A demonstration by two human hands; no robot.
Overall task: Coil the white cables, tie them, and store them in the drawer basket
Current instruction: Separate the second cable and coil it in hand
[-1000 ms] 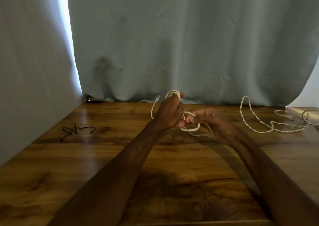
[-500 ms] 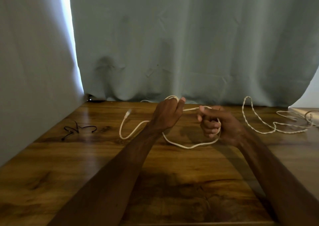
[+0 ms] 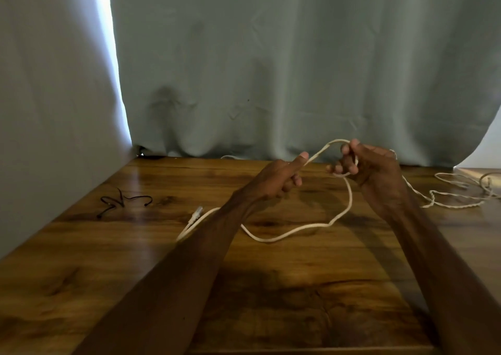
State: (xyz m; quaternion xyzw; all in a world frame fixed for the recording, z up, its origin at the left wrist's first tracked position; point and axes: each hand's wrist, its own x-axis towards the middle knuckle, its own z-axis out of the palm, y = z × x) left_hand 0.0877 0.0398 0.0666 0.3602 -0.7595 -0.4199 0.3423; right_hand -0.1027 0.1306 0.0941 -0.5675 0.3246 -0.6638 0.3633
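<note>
A white cable (image 3: 292, 232) runs slack over the wooden table (image 3: 298, 287), its clear plug end (image 3: 197, 215) lying left of my left forearm. My left hand (image 3: 276, 181) pinches the cable between thumb and curled fingers. From there it arcs up to my right hand (image 3: 371, 169), whose fingers are curled round a small loop of it. A long loop hangs from my right hand down onto the table. A second, twisted white cable (image 3: 458, 204) lies uncoiled at the right. No drawer basket is in view.
Black twist ties (image 3: 123, 200) lie at the far left of the table. A grey-green curtain (image 3: 271, 70) hangs along the back edge and left side. More loose white cable (image 3: 466, 179) sits at the far right edge.
The small coil held between both hands a second ago has come undone. My hands have moved apart and to the right, and the cable now trails loose over the table with its plug lying at the left.
</note>
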